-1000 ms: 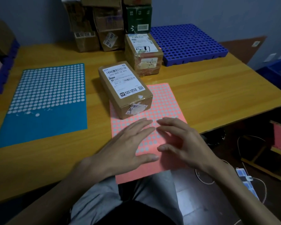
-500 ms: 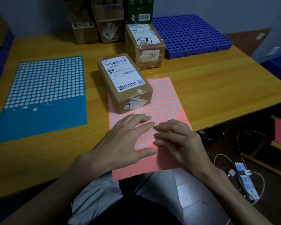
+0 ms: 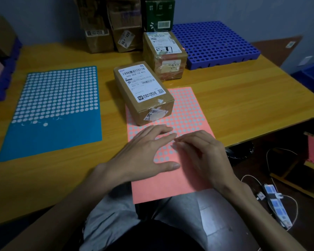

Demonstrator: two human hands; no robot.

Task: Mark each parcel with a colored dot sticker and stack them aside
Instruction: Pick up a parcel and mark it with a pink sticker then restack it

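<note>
**Yellow wood surface, pink dot sheet, one parcel up next**

Head view, the only one: yellow wood-grain surface (image 3: 243, 105) against a dull blue-grey wall, dim light. Plain brown cartons (image 3: 116, 29) stand in a row along the far edge with a dark green box (image 3: 158, 13) beside them. A blue plastic grid full of round holes (image 3: 214, 44) sits at the far right corner.

The pink sticker sheet (image 3: 188, 113) lies at the near edge and its bottom end hangs off over the person's lap. Thin glossy paper, with pale spots in rows where dots have gone. Over by the left edge is a blue sheet (image 3: 53, 138), its far half peeled the same way.

The parcel (image 3: 143, 91), a long brown cardboard box with a white shipping label and clear tape, rests on the pink sheet's far left corner, just past the fingers. My guess is it's parked there so the dot only has a short trip. I can't spot a coloured dot on it. A squarer taped parcel (image 3: 163, 55) waits behind it.

The left hand (image 3: 143, 151) lies flat on the sheet with its fingers straight, so that grip is apart and probably just pins the paper down. The right hand (image 3: 203, 153) has bent fingers with their tips down on the sheet next to the left fingertips, looks like it's picking at a dot. Whether that grip has actually closed on one, I can't tell.
</note>
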